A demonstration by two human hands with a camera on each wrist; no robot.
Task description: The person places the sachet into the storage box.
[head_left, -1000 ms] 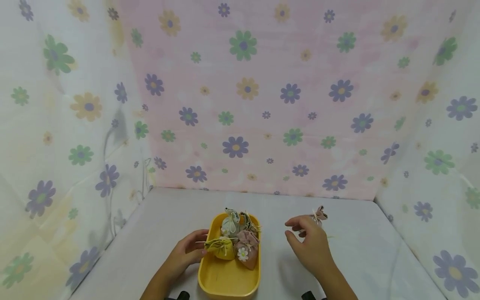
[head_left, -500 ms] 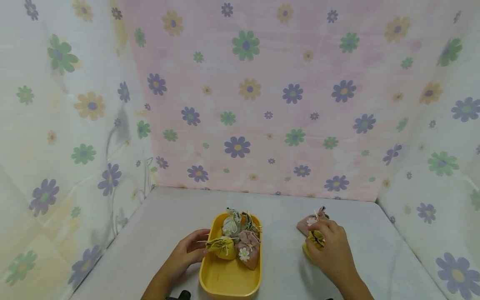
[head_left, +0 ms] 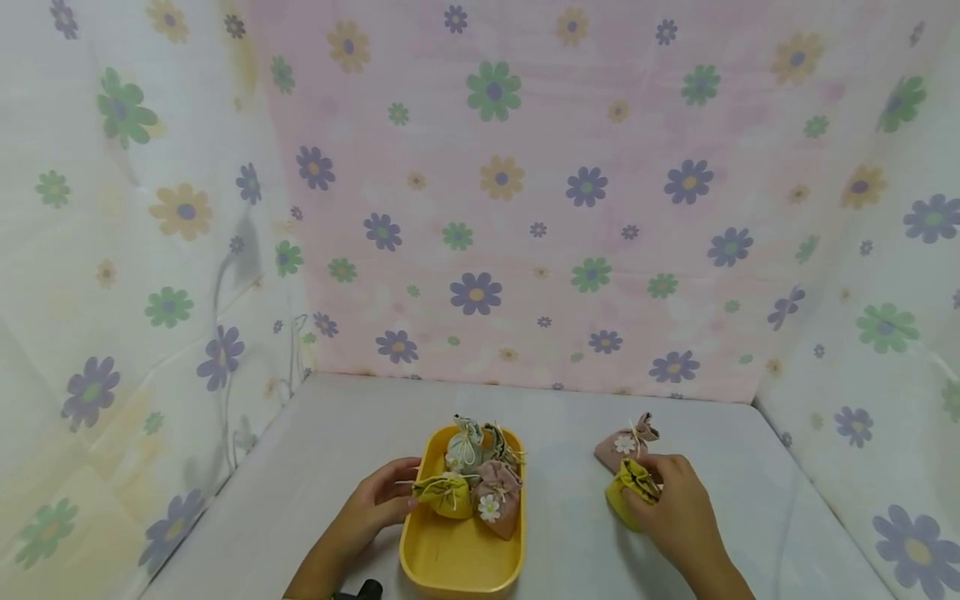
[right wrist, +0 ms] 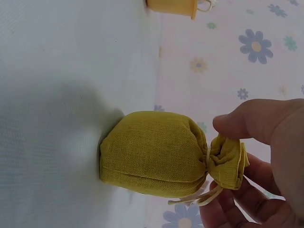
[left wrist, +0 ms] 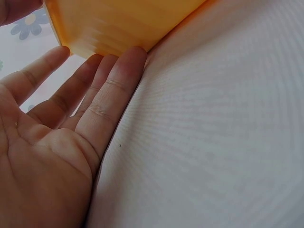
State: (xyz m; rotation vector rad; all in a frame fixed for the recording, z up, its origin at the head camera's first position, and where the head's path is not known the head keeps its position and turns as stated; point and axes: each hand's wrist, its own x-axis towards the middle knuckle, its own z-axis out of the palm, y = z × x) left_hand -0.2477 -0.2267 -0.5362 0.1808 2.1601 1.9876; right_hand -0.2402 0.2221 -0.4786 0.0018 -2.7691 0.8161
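Note:
In the head view, my right hand point(head_left: 678, 504) is at a yellow-green cloth pouch point(head_left: 626, 500). The right wrist view shows the pouch point(right wrist: 154, 154) upright on the table, my thumb at one side of its gathered top and curled fingers at the other. My left hand point(head_left: 367, 512) is beside the yellow tray point(head_left: 461, 567); the left wrist view has its extended fingertips against the tray's outer wall point(left wrist: 114, 23). Inside the tray are a yellow pouch point(head_left: 450, 497), a pink one point(head_left: 498, 504), a pale grey-green one point(head_left: 463, 450) and a dark-topped one point(head_left: 497, 446).
A pink pouch with a white flower point(head_left: 617, 445) lies just behind the yellow-green one, on the right of the white table point(head_left: 562, 500). Flower-printed cloth point(head_left: 525, 192) hangs at the back and both sides. A black object point(head_left: 369, 590) shows at the bottom edge.
My right hand has moved right and closed round the top of the yellow-green pouch, which it hid at first. The pink pouch behind is more exposed. My left hand has stayed beside the tray.

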